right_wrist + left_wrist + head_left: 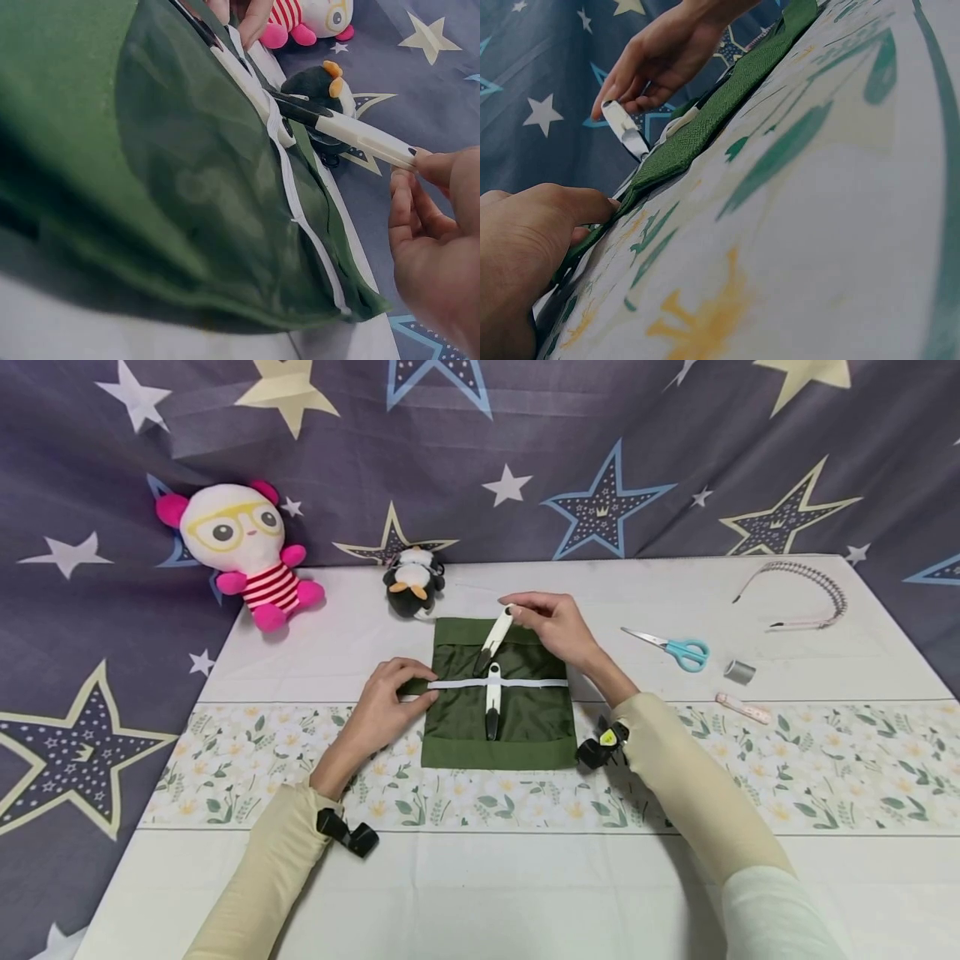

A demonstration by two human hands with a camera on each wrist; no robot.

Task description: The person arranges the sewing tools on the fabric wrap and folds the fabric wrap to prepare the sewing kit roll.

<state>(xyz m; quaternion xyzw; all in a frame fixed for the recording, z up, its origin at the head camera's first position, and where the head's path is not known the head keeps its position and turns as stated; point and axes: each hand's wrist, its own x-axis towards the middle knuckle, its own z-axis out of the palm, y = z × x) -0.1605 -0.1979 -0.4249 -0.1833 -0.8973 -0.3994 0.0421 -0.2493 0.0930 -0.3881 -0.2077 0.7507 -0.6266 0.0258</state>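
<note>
A square green cloth (457, 727) lies on the table, a white elastic strip (536, 682) running across its middle. My left hand (386, 702) pinches the cloth's left edge, close to the strip's end. Between the thumb and fingers of my right hand (555, 625) is the upper end of a slim white tool with a black tip (367, 139). It tilts upward over the cloth, its black end near the elastic. A second such white tool (493, 693) lies across the strip, apparently tucked under it. What kind of tools these are cannot be made out.
Blue-handled scissors (686, 653), a grey spool (739, 672), a small pink strip (742, 708) and a headband (832, 597) lie to the right. A penguin plush (412, 583) and a pink-and-white plush (255, 552) sit behind, before a star-patterned curtain (510, 435).
</note>
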